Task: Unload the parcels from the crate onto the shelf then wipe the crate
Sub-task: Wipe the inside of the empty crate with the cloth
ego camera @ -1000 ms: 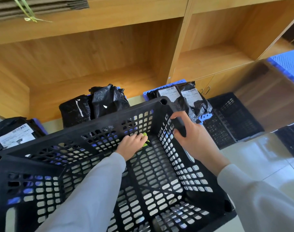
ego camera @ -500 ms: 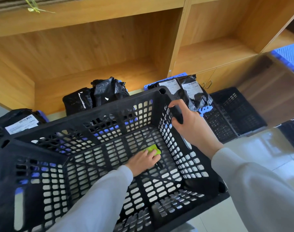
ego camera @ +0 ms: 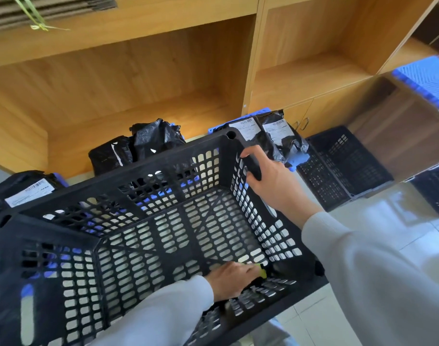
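A black perforated plastic crate (ego camera: 71, 236) fills the lower half of the view, with nothing inside but my hand. My left hand (ego camera: 232, 277) presses a small yellow-green cloth (ego camera: 262, 272) against the crate's floor at its near right corner. My right hand (ego camera: 270, 181) grips the crate's right rim near the far corner. Black parcels with white labels (ego camera: 270, 138) lie just beyond the crate on blue trays, more black parcels (ego camera: 138, 146) sit in the middle, and another labelled parcel (ego camera: 26, 193) lies at far left. Behind them stands the wooden shelf (ego camera: 151, 78).
A second black crate (ego camera: 343, 166) lies on the tiled floor at right. A blue panel (ego camera: 425, 78) shows at the right edge. Folded cardboard (ego camera: 38, 8) rests on top of the shelf at upper left. A second shelf bay (ego camera: 310, 73) opens to the right.
My left hand has dragged the cloth across the crate floor from the far side towards me, into the near right corner. My right hand has kept its grip on the rim.
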The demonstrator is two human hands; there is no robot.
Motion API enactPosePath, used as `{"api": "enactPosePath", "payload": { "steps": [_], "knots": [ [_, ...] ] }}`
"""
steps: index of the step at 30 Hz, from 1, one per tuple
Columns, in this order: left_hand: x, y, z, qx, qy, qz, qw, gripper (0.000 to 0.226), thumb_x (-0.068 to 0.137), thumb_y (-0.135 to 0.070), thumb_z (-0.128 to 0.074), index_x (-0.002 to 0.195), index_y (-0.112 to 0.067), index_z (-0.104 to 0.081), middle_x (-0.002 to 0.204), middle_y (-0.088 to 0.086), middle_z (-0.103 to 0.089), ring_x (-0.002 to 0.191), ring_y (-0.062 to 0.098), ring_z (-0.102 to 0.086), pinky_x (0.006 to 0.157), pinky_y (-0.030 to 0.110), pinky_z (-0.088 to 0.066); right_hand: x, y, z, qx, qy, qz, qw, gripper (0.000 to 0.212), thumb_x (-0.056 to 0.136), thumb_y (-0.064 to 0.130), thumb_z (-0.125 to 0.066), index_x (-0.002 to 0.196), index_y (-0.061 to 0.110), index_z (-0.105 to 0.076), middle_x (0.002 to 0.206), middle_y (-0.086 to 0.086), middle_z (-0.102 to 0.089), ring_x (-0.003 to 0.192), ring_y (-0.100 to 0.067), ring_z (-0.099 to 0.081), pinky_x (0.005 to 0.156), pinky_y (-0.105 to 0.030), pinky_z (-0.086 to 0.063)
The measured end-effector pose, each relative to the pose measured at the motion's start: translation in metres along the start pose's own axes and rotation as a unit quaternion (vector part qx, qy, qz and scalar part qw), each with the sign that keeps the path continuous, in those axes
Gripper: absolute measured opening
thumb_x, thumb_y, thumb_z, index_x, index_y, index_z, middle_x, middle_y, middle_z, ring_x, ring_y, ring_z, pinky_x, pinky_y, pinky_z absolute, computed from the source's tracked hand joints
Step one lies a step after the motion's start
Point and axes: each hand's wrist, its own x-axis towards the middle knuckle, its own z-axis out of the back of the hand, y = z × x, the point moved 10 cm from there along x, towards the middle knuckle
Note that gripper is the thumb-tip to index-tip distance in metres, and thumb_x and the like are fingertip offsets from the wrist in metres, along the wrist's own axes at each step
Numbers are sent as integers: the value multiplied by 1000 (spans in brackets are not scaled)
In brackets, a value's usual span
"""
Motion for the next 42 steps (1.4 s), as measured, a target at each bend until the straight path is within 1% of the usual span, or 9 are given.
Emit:
{"api": "enactPosePath", "payload": {
  "steps": [2, 4, 12, 15, 22, 30, 36, 39, 42],
  "knots": [
    [6, 10, 1, -85, -4, 71, 994, 8, 104, -23, -47, 107, -22, -40, 93, 11, -64, 76, 28, -61, 60, 38, -43, 0, 1, -2, 0, -2, 3, 1000, 33, 99, 22, -50, 127, 36, -39, 62, 3, -53, 44, -13, -47, 43, -22, -27],
    [13, 25, 3, -176, -17, 127, 976, 15, 103, -42, -47, 102, -30, -40, 91, 5, -63, 76, 26, -58, 63, 40, -46, 2, 0, -4, 5, -6, 4, 1000, 34, 98, 22, -51, 126, 37, -39, 63, 1, -55, 45, -15, -49, 43, -26, -31],
    [34, 45, 26, -137, -62, 90, 985, 21, 93, -3, -58, 99, -19, -47, 99, 3, -62, 82, 20, -57, 66, 32, -41, 4, -3, -4, 6, -11, 2, 1000, 34, 98, 22, -52, 126, 37, -39, 61, 1, -52, 45, -14, -47, 44, -26, -31],
    [38, 57, 39, -108, -84, 81, 987, 17, 95, -2, -57, 100, -16, -49, 99, 4, -63, 81, 16, -54, 66, 27, -38, 4, -3, -4, 1, -16, 3, 1000, 35, 97, 22, -53, 127, 36, -41, 60, 3, -49, 44, -11, -46, 45, -26, -30],
    [50, 79, 48, -74, -79, 44, 993, 20, 93, 0, -57, 99, -17, -48, 92, 4, -63, 83, 23, -62, 71, 38, -52, 4, -4, -3, -9, -15, -4, 1000, 36, 97, 22, -55, 128, 36, -43, 56, 2, -42, 41, -8, -37, 45, -23, -23],
    [47, 124, 85, -47, -116, 86, 988, 14, 96, -6, -58, 100, -15, -48, 84, -2, -57, 71, 18, -54, 63, 34, -48, 5, -4, -1, -25, -10, -14, 1000, 35, 96, 25, -56, 126, 38, -42, 57, 3, -45, 42, -9, -43, 44, -22, -24],
    [51, 151, 108, 22, -119, 99, 988, 15, 98, -6, -55, 109, -14, -49, 94, 5, -67, 82, 22, -67, 70, 35, -57, 6, -4, -4, -14, -6, -15, 1000, 37, 96, 24, -55, 126, 41, -39, 62, 1, -52, 46, -12, -49, 46, -30, -40],
    [48, 164, 117, 94, -136, 104, 981, 29, 94, -2, -62, 119, -13, -52, 95, 4, -70, 83, 22, -71, 68, 33, -59, 6, -4, -5, -11, -7, -12, 1000, 37, 96, 23, -55, 125, 40, -40, 61, 4, -50, 46, -9, -47, 45, -26, -36],
    [48, 161, 115, 197, -117, 85, 970, 61, 72, 7, -80, 125, -9, -55, 99, 5, -70, 79, 22, -72, 56, 31, -60, 6, -4, -5, -11, -7, -10, 1000, 37, 96, 23, -56, 125, 40, -40, 62, 6, -51, 46, -7, -46, 45, -23, -33]
  ]
}}
